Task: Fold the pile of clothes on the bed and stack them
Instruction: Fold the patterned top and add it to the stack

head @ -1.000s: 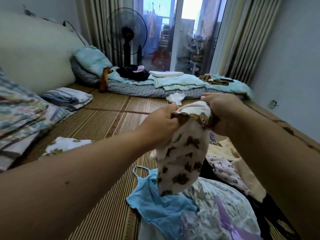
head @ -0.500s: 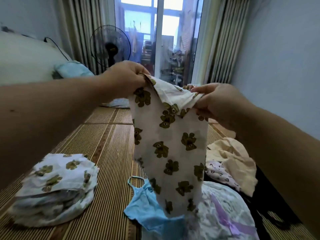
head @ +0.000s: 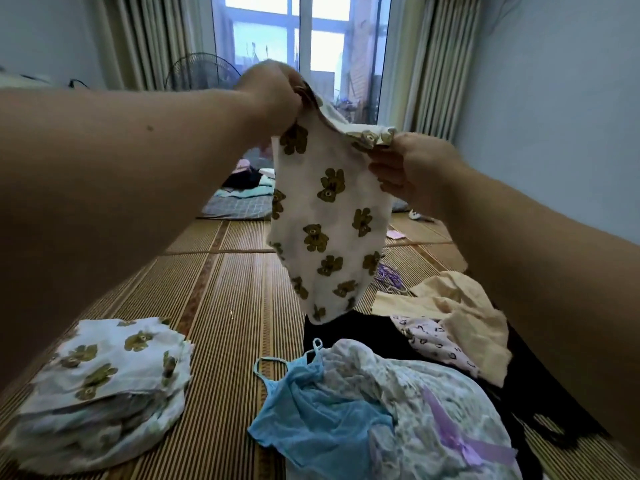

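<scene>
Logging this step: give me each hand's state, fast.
Left hand: closed, gripping the top edge of the bear-print garment.
Right hand: closed, fingers pinching the garment's other top corner.

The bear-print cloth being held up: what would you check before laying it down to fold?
1. Left hand grips one top corner of the bear-print cloth: ok.
2. Right hand pinches the other top corner: ok.
3. Cloth hangs flat: not ok, the top edge sags and is folded over.
4. Lower tip clear of the unfolded pile: cannot tell.
5. Bare mat free beside the folded stack: ok.
</scene>
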